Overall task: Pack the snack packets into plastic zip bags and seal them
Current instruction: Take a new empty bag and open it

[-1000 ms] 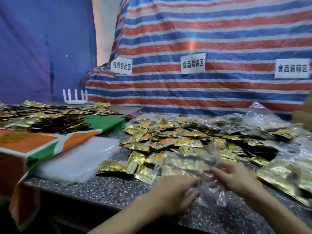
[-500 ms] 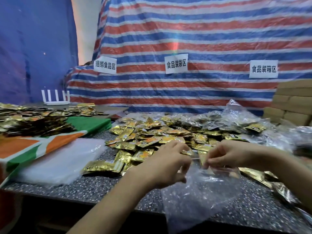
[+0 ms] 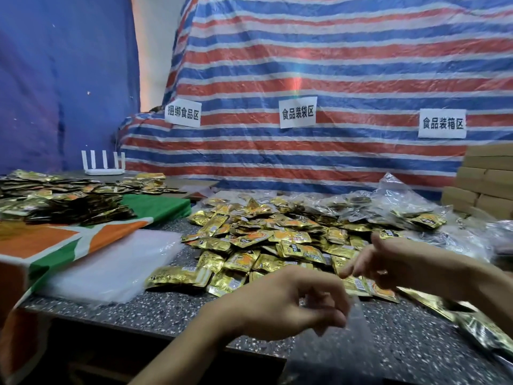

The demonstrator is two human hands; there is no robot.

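Speckled counter (image 3: pixel 166 309) under striped tarp (image 3: pixel 333 65) holds gold packets (image 3: pixel 263 243); both hands' fingers curled, grip unclear

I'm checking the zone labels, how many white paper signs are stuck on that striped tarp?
3: left sign, middle sign, right sign, all on the striped tarp. None appears hidden.

The speckled counter (image 3: pixel 155 308) lies bare along its near edge, between the stack of clear bags (image 3: pixel 111 270) on the left and the gold packets (image 3: pixel 483 329) spilling down the right. Behind that strip, the heap of snack packets (image 3: pixel 266 240) fills the middle. Filled plastic bags (image 3: pixel 402 201) and cardboard boxes (image 3: pixel 485 184) block the far right, and a cloth-covered table (image 3: pixel 55 245) loaded with more packets closes the left.
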